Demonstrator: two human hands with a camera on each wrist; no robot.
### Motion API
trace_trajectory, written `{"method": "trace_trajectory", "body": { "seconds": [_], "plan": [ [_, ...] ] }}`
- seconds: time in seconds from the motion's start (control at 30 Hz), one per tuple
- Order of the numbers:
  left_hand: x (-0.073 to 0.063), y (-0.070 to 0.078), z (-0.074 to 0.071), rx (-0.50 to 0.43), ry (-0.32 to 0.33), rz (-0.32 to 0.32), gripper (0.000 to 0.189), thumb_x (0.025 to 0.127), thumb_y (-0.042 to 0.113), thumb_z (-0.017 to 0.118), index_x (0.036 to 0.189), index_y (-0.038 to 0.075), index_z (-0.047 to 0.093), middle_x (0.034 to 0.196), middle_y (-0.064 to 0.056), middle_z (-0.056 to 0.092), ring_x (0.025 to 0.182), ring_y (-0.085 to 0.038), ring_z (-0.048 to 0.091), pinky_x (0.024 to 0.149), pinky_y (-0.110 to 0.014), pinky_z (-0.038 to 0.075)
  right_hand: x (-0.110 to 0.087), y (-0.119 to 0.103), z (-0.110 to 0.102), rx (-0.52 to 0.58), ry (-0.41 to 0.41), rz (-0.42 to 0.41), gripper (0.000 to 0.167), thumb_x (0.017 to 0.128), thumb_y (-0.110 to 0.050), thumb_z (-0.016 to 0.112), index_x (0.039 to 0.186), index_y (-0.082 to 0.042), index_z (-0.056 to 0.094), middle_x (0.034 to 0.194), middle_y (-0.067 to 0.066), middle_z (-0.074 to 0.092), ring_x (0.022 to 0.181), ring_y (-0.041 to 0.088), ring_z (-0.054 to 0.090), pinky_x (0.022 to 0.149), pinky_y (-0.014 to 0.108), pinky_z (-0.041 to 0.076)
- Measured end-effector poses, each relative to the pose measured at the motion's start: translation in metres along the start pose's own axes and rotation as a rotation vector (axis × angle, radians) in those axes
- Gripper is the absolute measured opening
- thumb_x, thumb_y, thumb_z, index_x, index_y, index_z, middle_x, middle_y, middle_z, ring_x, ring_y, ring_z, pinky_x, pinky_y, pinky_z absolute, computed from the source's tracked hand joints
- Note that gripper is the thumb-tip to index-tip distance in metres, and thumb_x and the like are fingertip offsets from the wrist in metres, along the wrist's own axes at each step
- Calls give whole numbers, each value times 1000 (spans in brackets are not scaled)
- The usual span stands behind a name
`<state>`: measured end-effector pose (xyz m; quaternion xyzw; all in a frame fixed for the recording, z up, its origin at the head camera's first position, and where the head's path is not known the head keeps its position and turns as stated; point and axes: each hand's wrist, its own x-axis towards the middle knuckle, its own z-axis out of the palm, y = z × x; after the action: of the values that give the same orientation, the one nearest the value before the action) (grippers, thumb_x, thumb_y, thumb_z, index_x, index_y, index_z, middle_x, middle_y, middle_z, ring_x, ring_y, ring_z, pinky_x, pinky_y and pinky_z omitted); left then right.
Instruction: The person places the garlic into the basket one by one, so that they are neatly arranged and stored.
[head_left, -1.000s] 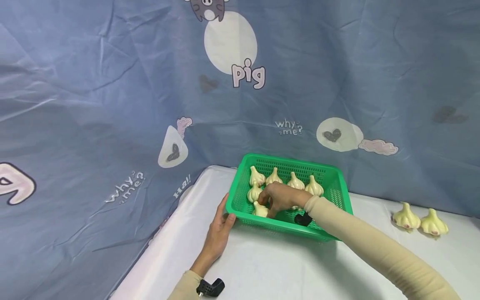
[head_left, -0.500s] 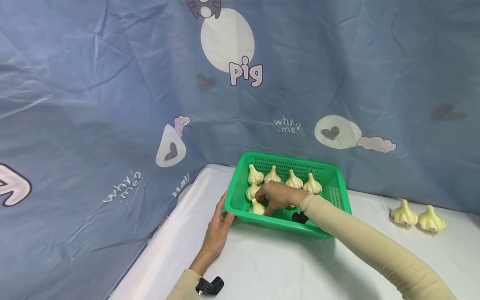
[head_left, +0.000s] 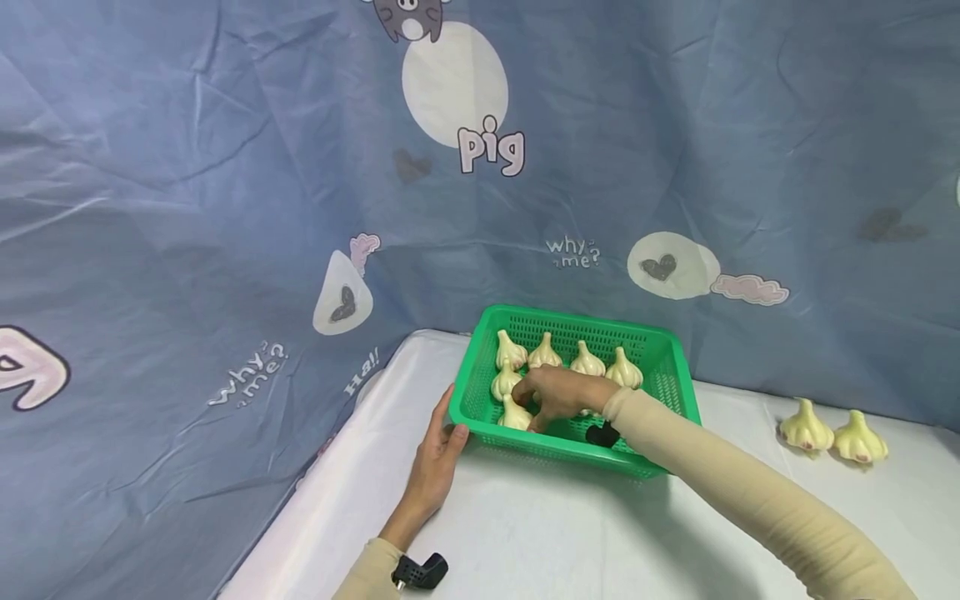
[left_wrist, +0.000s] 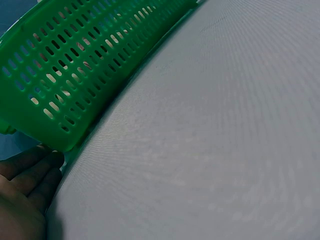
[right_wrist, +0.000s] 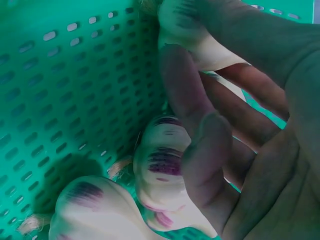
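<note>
A green plastic basket (head_left: pixel 570 448) with slotted walls holds several pale garlic bulbs, set along its back and left sides. My left hand (head_left: pixel 437 460) rests at the basket's front left corner, its fingers straight along the side and the thumb at the front rim. In the left wrist view its fingertips (left_wrist: pixel 52 159) touch the lower corner. Down inside the basket, my right hand (head_left: pixel 558 392) pinches the front left garlic bulb (head_left: pixel 513 414) between thumb and finger. Purple-streaked bulbs (right_wrist: pixel 162 157) lie beside this hand in the right wrist view. Part of the basket floor is hidden under the right forearm.
Two more garlic bulbs (head_left: pixel 806 429) stand on the white-covered table (head_left: pixel 555 542), right of the basket. A blue printed cloth (head_left: pixel 225 167) hangs behind and to the left, close to the basket's back. The right sleeve (head_left: pixel 750 492) crosses over the front rim.
The head view shifts slightly. The pinched bulb sits a touch farther back in the corner, and the right hand has moved a little with it. The left hand stays at the basket corner.
</note>
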<state>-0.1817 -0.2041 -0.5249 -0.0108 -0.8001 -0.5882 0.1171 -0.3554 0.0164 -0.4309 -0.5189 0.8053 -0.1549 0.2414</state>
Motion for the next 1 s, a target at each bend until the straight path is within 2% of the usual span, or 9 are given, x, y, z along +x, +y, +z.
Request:
{"method": "trace_trajectory", "body": {
  "seconds": [0.1,0.2,0.27,0.43,0.53,0.57,0.67,0.8,1.0],
  "plan": [
    [-1,1,1,9,-1,-3,62,115,31,48,170,40,20,174,-8,32,142,-41,56,117,-65,42,-7,0,-3,39,-14,18,33,88,-23,89,117,-13,75,121,2,73,115,24,70,94,37,58],
    [-1,1,1,14,-3,-2,62,115,30,48,170,40,20,174,-7,31,143,-41,55,118,-66,41,-15,-1,-9,95,-4,53,52,87,-26,89,135,-14,72,139,3,70,128,26,67,104,39,57],
    [0,1,1,12,-4,2,62,115,29,48,170,39,20,174,-8,31,144,-41,54,119,-65,40,-22,-2,-16,129,1,69,59,88,-27,89,142,-12,69,144,7,68,131,27,66,106,41,57],
    [2,1,0,14,-3,-2,62,115,29,48,170,39,21,175,-6,29,144,-41,54,120,-64,39,-49,1,-35,148,52,86,60,91,-26,87,142,-4,66,141,16,69,125,34,69,97,39,61],
    [2,2,0,13,-8,-11,62,115,30,48,170,39,20,176,-5,27,146,-41,53,121,-64,38,-71,11,-44,141,142,84,55,92,-24,86,139,-2,68,137,19,71,122,37,70,90,37,63],
    [3,2,1,13,-12,-12,62,115,30,48,170,39,20,176,-5,27,147,-41,51,122,-64,37,-79,15,-47,152,177,92,54,93,-24,85,139,-2,68,135,20,71,120,36,71,88,37,63],
    [3,2,2,24,-9,-13,62,115,29,48,170,39,20,176,-6,27,149,-41,49,123,-65,35,-107,27,-55,161,272,133,50,93,-25,84,136,-2,70,131,20,73,96,26,78,78,35,64],
    [2,2,2,35,0,-11,62,115,28,48,170,38,21,175,-9,30,149,-41,48,123,-67,34,-147,41,-65,157,374,213,46,93,-26,85,130,-3,74,125,20,76,64,17,74,66,31,63],
    [0,5,1,30,-2,-7,62,115,27,47,171,36,19,175,-10,30,153,-39,42,125,-66,30,-204,61,-63,102,459,361,44,94,-30,84,127,-2,75,128,22,74,65,20,74,63,30,61]
  ]
}}
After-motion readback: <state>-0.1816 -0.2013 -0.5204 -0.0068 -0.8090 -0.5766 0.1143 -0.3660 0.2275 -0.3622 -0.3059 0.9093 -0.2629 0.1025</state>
